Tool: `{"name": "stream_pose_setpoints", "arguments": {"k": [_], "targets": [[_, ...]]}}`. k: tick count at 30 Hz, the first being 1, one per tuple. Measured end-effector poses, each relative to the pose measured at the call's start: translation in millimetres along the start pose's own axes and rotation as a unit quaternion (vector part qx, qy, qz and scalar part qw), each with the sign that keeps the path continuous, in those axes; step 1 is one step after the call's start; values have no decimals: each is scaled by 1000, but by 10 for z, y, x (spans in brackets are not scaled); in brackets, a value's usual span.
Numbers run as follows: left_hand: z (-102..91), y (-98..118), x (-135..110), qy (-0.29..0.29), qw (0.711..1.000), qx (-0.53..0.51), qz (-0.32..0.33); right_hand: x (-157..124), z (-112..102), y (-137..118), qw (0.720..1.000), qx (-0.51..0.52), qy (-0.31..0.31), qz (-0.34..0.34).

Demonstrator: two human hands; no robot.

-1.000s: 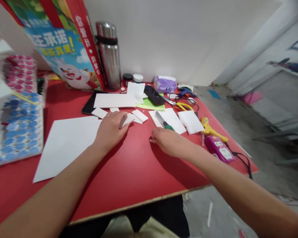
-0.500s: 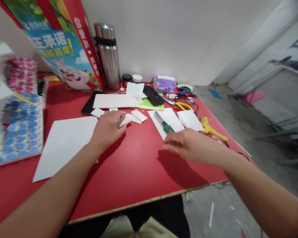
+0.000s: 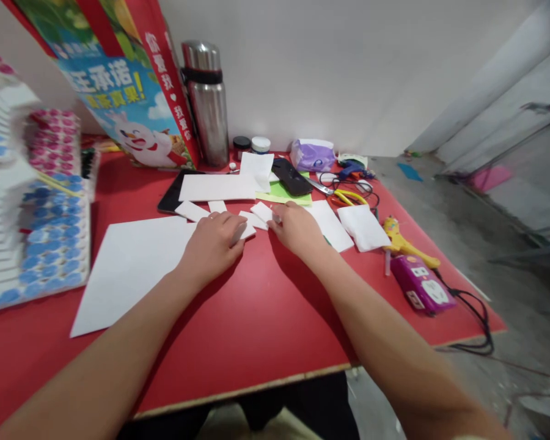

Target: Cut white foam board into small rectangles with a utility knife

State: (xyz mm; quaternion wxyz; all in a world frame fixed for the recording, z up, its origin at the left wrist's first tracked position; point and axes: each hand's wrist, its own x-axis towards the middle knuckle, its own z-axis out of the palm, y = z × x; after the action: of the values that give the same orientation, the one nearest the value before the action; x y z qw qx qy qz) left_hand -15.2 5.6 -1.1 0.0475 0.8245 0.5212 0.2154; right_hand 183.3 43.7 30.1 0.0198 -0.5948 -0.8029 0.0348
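Note:
My left hand (image 3: 214, 245) is closed on a small white board piece (image 3: 246, 231), which shows past its fingers and thumb just above the red table. My right hand (image 3: 297, 229) has its fingers bent together at the right end of another small white piece (image 3: 261, 211). A further white strip (image 3: 252, 218) lies between the two hands. Beyond my left hand rest two more strips (image 3: 192, 211). A large white sheet (image 3: 132, 263) lies under my left wrist. Of the green-handled knife, only a sliver (image 3: 327, 240) shows behind my right wrist, on a white board (image 3: 332, 225).
At the back stand a steel flask (image 3: 208, 116), a printed bag (image 3: 132, 91) and a purple tissue pack (image 3: 312, 154). A black phone (image 3: 293, 177) and scissors (image 3: 348, 197) lie nearby. To the right are a yellow glue gun (image 3: 407, 244) and a purple box (image 3: 421, 284); blue-dotted trays (image 3: 50, 244) fill the left.
My right hand has moved left and away from me, from beside the knife to the small white pieces. My left hand has lowered its piece slightly. The view has turned a little right.

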Motion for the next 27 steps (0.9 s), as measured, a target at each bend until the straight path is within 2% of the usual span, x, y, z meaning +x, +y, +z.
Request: {"name": "stream_pose_setpoints", "arguments": {"k": [7, 11, 14, 16, 19, 21, 24, 25, 26, 27], "targets": [[-22, -9, 6, 10, 997, -62, -41, -75, 0, 76, 1000, 17, -11, 12], [-29, -19, 13, 51, 988, -115, -86, -79, -9, 109, 998, 53, 18, 17], [-16, -31, 29, 116, 957, -226, -141, -71, -28, 157, 990, 117, 67, 34], [-4, -46, 48, 156, 907, -346, -183, -63, -31, 187, 975, 198, 82, 54], [1, -65, 82, 200, 811, -501, -226, -41, -1, 203, 925, 364, 65, 84], [-17, -51, 100, 216, 764, -557, -245, -21, 36, 183, 862, 493, 50, 108], [-53, 31, 115, 187, 723, -605, -276, -2, 96, 98, 744, 657, 34, 114], [-59, 69, 116, 169, 715, -617, -281, -3, 116, 59, 721, 685, 28, 107], [-58, 106, 115, 153, 712, -625, -281, -9, 135, 16, 710, 697, 22, 97], [-52, 139, 113, 140, 713, -629, -277, -21, 152, -27, 713, 696, 16, 86]]}}
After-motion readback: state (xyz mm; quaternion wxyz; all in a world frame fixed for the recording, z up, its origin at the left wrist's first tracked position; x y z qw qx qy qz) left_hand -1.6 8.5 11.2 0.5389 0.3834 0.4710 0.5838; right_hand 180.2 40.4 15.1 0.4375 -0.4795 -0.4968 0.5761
